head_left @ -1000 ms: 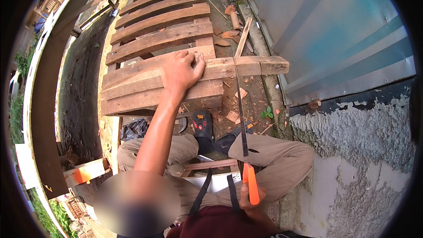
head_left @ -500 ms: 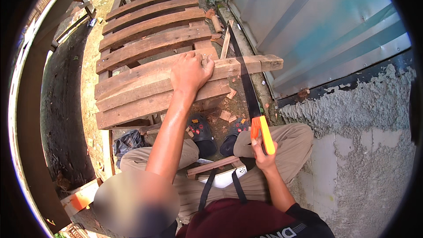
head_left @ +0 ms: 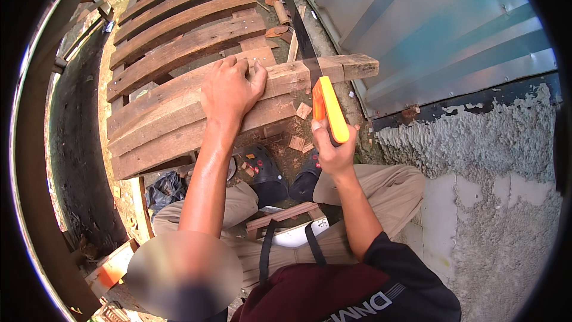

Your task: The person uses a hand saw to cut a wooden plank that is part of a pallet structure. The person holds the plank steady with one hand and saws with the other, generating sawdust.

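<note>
My right hand (head_left: 338, 149) grips the orange and yellow handle of a handsaw (head_left: 300, 31). The dark blade slants away from me across a wooden plank (head_left: 170, 117), close to its right end. At this moment the handle is right up near the plank's near edge. My left hand (head_left: 232, 90) presses down on the plank, left of the blade, with fingers curled over its far side. The plank lies on a slatted wooden pallet (head_left: 189, 46), and its right end juts out past the slats.
Small wood offcuts (head_left: 297, 142) lie on the ground by my dark clogs (head_left: 266, 170). A corrugated metal sheet (head_left: 429, 30) and a rough plaster wall (head_left: 476, 137) stand to the right. Black plastic (head_left: 165, 189) lies under the pallet's near left. Across my lap is a white object (head_left: 302, 234) with wooden strips.
My right hand has pushed the saw forward, away from me, so its handle is now close to the plank. My left hand still holds the plank; the whole view has shifted slightly.
</note>
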`<state>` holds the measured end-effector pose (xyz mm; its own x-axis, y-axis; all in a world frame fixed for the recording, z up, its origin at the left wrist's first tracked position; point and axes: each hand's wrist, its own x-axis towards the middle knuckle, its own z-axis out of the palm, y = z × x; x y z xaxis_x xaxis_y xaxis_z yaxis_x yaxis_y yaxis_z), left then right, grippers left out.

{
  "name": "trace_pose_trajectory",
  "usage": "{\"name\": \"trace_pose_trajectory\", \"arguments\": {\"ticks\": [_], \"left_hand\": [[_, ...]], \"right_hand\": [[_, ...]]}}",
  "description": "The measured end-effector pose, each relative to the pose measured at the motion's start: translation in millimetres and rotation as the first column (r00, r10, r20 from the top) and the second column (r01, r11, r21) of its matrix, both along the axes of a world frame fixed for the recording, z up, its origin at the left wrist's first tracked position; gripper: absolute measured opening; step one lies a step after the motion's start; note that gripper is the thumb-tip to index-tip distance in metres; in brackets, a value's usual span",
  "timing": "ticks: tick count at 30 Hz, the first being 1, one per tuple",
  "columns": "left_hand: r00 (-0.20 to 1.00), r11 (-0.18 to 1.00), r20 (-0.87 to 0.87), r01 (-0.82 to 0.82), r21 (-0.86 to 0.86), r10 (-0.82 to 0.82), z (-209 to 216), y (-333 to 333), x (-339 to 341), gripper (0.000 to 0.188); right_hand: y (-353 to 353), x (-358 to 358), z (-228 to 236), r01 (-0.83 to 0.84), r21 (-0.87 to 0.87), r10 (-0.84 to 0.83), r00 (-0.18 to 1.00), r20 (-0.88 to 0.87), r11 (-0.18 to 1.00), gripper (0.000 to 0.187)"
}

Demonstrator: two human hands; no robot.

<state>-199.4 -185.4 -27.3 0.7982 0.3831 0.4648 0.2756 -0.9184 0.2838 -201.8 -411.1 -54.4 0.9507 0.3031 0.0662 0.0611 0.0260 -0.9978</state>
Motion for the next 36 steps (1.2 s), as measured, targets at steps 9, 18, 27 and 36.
{"name": "trace_pose_trajectory", "arguments": {"ticks": [9,18,27,36], "left_hand": [[0.998,0.993,-0.007,-0.069,0.092,0.07,0.5,0.4,-1.6,0.033],[0.999,0.991,0.03,-0.041,0.129,0.037,2.4,-6.7,4.3,0.03],[0.998,0.996,-0.016,-0.059,0.068,0.06,3.3,-0.3,-3.5,0.037],[0.998,0.998,0.067,-0.025,0.062,0.021,-2.8,-2.2,-5.0,0.034]], "right_hand": [[-163.3,-164.8,-80.4,-0.182,-0.097,0.203,0.93,0.308,0.979,0.009],[-53.2,-11.0,-28.4,-0.193,-0.045,0.197,0.927,0.319,0.98,0.011],[-120.9,-110.4,-85.1,-0.112,-0.169,0.174,0.891,0.419,0.979,0.008],[-105.1,-76.5,-44.2,-0.105,-0.155,0.151,0.933,0.326,0.982,0.018]]}}
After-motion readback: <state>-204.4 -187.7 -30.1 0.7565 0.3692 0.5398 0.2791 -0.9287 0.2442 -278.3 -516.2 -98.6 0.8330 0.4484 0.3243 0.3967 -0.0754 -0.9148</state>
